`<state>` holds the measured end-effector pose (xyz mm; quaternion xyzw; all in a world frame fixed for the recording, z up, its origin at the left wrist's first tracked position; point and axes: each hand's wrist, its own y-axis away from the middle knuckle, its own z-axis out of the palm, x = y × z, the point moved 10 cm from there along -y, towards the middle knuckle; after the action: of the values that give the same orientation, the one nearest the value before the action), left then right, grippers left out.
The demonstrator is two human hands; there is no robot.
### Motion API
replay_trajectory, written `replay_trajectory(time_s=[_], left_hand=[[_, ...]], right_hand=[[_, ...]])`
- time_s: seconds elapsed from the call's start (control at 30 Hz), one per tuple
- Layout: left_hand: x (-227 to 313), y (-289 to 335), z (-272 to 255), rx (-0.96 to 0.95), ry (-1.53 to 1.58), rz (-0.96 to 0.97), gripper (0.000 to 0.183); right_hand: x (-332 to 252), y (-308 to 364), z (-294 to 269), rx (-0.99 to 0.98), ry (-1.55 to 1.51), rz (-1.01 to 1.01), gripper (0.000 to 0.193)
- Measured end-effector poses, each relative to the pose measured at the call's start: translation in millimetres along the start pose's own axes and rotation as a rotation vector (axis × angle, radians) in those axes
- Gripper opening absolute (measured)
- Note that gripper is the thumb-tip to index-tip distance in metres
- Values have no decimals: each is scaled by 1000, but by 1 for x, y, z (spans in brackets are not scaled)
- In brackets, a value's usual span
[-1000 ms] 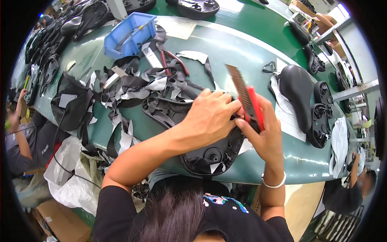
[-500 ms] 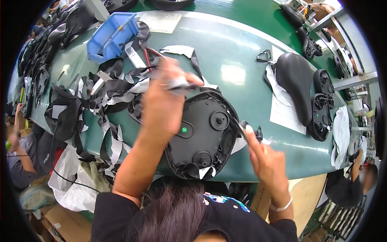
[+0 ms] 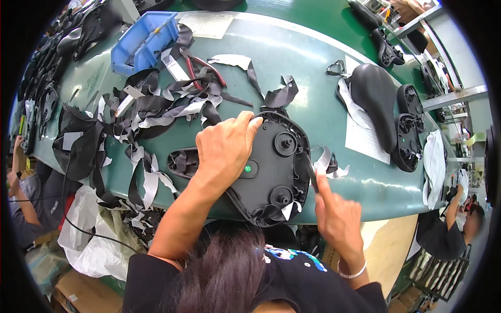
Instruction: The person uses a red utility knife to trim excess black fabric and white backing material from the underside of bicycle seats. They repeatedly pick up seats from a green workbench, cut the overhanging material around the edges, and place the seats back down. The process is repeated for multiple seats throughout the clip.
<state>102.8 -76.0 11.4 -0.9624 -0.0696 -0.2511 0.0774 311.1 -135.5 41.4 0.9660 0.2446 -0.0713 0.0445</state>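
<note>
Where half a second ago my left hand [image 3: 225,151] was lifted over the far edge of the saddle [image 3: 271,167] with a small tool in its fingers, it now lies flat on the upturned black base, palm down, fingers curled over the far rim, pressing rather than grasping. My right hand [image 3: 338,221] has come in from the near right and now touches the saddle's right edge, index finger stretched along a thin dark tool [image 3: 312,175] it pinches there. The saddle has stayed at the near edge of the green table [image 3: 292,57], underside up, directly beneath my left palm and just left of my right fingertips. Scraps [image 3: 156,109] of black and grey covering lie heaped to the left, red pliers [image 3: 201,70] beyond them beside a blue bin [image 3: 143,36]. A finished saddle [image 3: 373,101] rests far right on a sheet of paper [image 3: 362,138].
</note>
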Motion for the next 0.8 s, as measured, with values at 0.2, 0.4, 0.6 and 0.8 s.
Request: replay_trajectory(time_s=[0.2,0.4,0.6,0.8], left_hand=[[-11,14,-7,13,-58,-48,34],[-2,20,-20,225,-33,78,27],[-18,15,-15,47,-70,-109,27],[81,18,-6,137,57,683,12]], right_hand=[[20,4,-9,161,-556,192,51],[-18,-74,-1,359,-298,-121,57],[21,-68,12,43,-1410,111,52],[10,-69,5,237,-1029,3,47]])
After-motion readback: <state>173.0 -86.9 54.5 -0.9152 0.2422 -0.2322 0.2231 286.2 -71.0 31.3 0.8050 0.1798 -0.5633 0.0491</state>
